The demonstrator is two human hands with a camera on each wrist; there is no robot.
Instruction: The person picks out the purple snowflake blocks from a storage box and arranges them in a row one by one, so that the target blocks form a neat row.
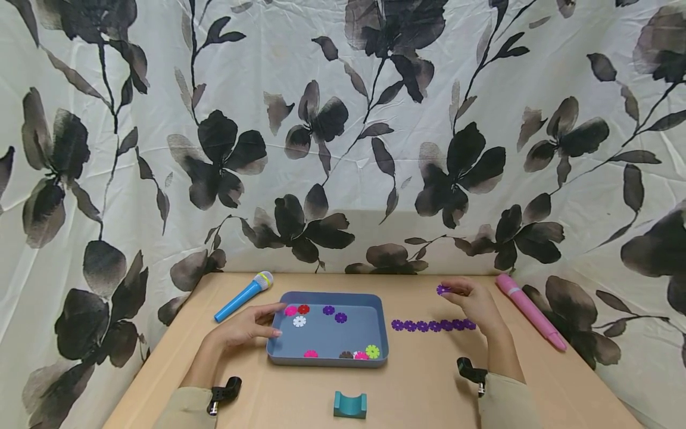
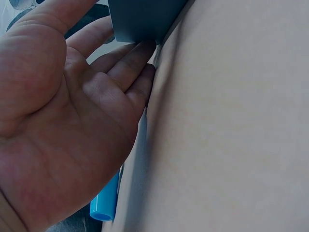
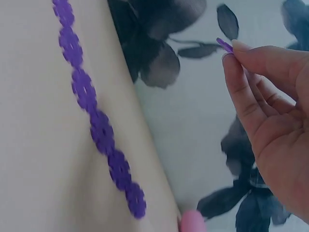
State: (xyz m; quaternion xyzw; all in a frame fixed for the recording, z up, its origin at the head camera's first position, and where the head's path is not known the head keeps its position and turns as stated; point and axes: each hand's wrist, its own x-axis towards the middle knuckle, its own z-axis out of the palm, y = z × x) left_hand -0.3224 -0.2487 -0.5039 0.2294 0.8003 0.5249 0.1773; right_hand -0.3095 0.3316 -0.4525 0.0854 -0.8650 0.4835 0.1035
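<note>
My left hand (image 1: 238,328) holds the left side of the blue-grey tray (image 1: 328,361), thumb and index finger at its rim; the left wrist view shows other fingertips against the tray's outer wall (image 2: 145,19). In my right hand (image 1: 474,304), thumb and fingers pinch a purple flower-shaped interlocking disc (image 1: 442,290), raised above the table and edge-on in the right wrist view. Below that hand lies a row of several joined purple discs (image 1: 423,326). Inside the tray are two purple discs (image 1: 329,310), a white disc (image 1: 299,321), a red disc (image 1: 303,309) and several other colours.
A blue toy microphone (image 1: 238,302) lies behind my left hand. On the table's right edge is a pink pen-shaped object (image 1: 530,311). A teal curved block (image 1: 350,405) sits in front of the tray. Floral cloth (image 1: 375,179) hangs behind the table.
</note>
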